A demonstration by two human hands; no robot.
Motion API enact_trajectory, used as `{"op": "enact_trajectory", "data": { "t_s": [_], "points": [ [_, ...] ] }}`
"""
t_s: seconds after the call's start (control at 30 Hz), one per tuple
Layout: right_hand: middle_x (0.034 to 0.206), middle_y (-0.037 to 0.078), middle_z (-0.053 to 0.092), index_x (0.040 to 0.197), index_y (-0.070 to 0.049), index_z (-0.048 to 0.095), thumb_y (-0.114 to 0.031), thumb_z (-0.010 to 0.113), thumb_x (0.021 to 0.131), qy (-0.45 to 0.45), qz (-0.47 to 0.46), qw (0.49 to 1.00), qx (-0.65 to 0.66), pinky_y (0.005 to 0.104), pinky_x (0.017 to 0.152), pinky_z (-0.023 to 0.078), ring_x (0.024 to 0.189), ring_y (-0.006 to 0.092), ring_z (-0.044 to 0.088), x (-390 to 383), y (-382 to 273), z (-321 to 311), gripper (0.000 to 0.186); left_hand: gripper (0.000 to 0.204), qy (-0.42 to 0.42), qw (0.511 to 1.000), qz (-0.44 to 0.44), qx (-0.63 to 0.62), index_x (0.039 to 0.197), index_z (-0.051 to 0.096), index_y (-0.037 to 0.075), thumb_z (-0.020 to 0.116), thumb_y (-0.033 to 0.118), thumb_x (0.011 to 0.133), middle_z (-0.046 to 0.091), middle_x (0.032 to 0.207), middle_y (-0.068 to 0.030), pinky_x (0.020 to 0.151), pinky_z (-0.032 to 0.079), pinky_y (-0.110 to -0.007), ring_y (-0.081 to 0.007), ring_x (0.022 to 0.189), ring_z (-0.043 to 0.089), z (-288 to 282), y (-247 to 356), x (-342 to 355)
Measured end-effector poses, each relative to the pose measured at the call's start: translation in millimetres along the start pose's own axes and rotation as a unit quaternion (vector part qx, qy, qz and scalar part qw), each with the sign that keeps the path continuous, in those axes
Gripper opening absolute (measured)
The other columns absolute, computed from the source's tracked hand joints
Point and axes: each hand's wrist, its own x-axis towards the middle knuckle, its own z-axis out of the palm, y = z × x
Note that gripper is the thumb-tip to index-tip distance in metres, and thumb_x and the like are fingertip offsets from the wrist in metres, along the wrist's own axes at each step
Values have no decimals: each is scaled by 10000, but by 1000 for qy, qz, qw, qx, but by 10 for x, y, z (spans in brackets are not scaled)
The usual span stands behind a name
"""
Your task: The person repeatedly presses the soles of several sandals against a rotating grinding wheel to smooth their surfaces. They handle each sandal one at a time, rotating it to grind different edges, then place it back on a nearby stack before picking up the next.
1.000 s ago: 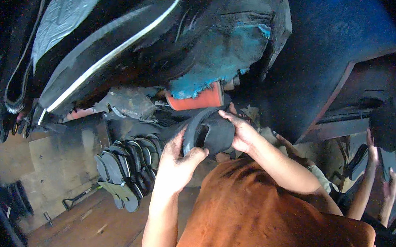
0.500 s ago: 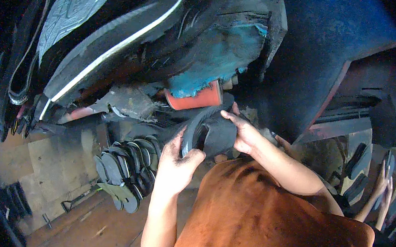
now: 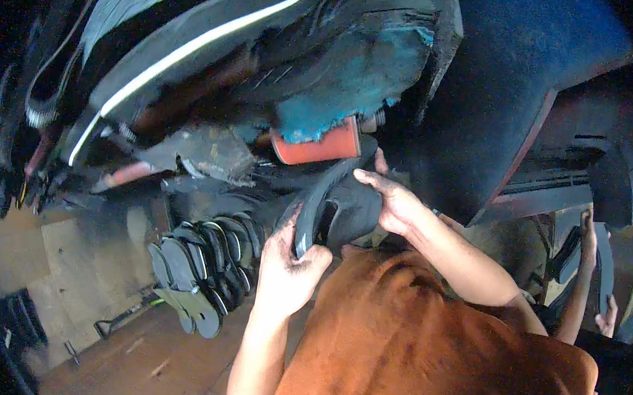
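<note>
I hold a black rubber sole (image 3: 351, 212) with a thick rim, tilted, in both hands just below a red roller (image 3: 315, 143) on the dark machine. My left hand (image 3: 288, 266) grips its lower left end, thumb bent against the rim. My right hand (image 3: 390, 196) grips its upper right part, thumb on the edge and fingers behind. A torn turquoise piece (image 3: 342, 79) hangs over the roller. Whether the sole's far end touches the roller I cannot tell.
A pile of flip-flop soles (image 3: 190, 265) sits lower left, above brown flooring (image 3: 136, 366). A dark blue machine panel (image 3: 515, 79) fills the upper right. At the right, a co-worker's hands (image 3: 607, 317) hold a grey sole (image 3: 603, 260).
My hands and the sole have shifted slightly up and right, nearer the roller, still gripping. The co-worker's hands at the right have moved and a long grey piece shows between them.
</note>
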Motion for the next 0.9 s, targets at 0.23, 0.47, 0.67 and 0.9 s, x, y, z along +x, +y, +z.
{"op": "enact_trajectory", "data": {
  "t_s": [0.23,0.47,0.67,0.9],
  "points": [
    [1295,162,535,1499,-477,-235,-53,816,788,-121,-81,983,-114,472,1029,477,1179,263,568,-211,197,-103,1337,677,-61,996,42,-41,1408,486,-5,730,106,786,539,1404,-196,1094,386,-377,-276,1312,513,-114,-536,-422],
    [1312,188,574,1524,-430,-212,-55,791,804,-137,-82,984,-84,486,1057,453,1207,273,575,-143,468,-130,1290,795,-75,987,122,73,1408,447,-64,836,214,773,549,1360,-160,1097,368,-389,-249,1282,496,-257,-535,-534],
    [1307,203,524,1556,-392,35,-183,678,928,-145,-64,987,-27,551,1002,504,1182,372,591,171,530,5,923,756,-45,988,102,110,1419,450,-31,792,219,792,523,1405,-228,1079,405,-397,-336,1310,519,-295,-184,-248],
    [1268,98,613,1379,-133,466,-255,595,996,-101,30,991,85,443,990,521,1120,232,642,390,336,-173,422,567,-34,997,19,59,1343,543,18,648,105,792,655,1205,-197,1003,459,-377,-283,1180,619,-56,-10,465]
  ]
}}
